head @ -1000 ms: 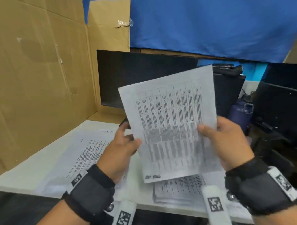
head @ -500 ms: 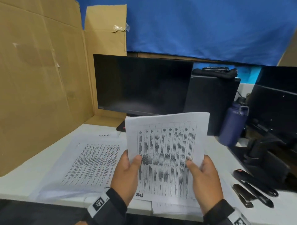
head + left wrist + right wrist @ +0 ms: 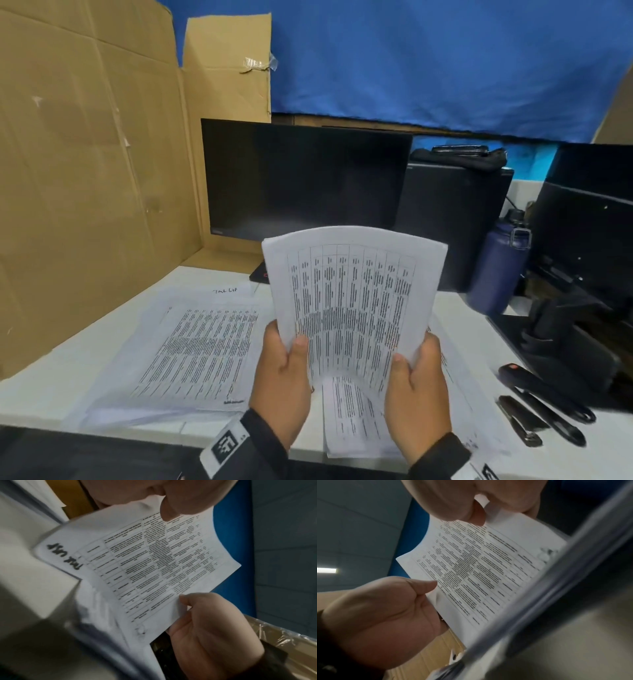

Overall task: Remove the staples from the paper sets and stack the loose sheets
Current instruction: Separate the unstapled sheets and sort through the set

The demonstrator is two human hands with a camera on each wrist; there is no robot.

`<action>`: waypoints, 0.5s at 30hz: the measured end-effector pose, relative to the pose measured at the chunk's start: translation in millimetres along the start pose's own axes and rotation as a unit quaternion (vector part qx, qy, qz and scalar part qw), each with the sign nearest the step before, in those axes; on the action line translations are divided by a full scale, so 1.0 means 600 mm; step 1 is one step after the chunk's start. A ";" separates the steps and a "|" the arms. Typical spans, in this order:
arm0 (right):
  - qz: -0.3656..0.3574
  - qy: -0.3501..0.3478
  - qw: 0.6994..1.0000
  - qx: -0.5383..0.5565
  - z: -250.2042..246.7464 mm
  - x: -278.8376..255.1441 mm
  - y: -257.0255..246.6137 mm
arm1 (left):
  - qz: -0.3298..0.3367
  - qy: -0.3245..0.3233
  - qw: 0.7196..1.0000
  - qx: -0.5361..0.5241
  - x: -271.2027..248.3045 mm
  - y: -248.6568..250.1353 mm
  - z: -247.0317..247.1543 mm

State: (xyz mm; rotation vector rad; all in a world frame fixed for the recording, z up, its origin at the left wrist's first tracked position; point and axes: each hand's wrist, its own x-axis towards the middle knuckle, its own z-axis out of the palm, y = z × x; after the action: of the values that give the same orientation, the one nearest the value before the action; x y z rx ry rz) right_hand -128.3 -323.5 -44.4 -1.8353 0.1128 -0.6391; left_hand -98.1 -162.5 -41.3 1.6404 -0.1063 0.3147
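I hold a printed paper set (image 3: 352,298) upright over the table's front edge, its sheets bowed toward me. My left hand (image 3: 284,373) grips its lower left edge with the thumb on the front. My right hand (image 3: 416,387) grips the lower right edge the same way. In the left wrist view the paper set (image 3: 154,568) has handwriting at one end, and the right hand (image 3: 205,622) pinches its edge. In the right wrist view the left hand (image 3: 385,608) pinches the paper set (image 3: 479,574). A stack of loose sheets (image 3: 198,349) lies flat at the left.
More printed sheets (image 3: 356,418) lie under and right of my hands. Black hand tools (image 3: 544,404) lie at the table's right edge. A dark monitor (image 3: 305,178) and a blue bottle (image 3: 496,270) stand behind. A cardboard wall (image 3: 85,171) closes the left side.
Both hands brought the paper set down from in front of the monitor to just above the table's front edge. The hands moved closer together and the sheets now bow.
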 end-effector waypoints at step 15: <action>0.037 0.035 0.994 0.097 -0.004 0.003 0.008 | -0.065 0.057 0.992 -0.095 0.039 -0.027 -0.023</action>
State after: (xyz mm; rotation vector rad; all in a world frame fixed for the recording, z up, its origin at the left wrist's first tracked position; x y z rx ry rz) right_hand -126.9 -328.0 -47.4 -1.6158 0.1581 -0.6398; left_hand -73.7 -144.4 -49.7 1.4307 0.0566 0.2891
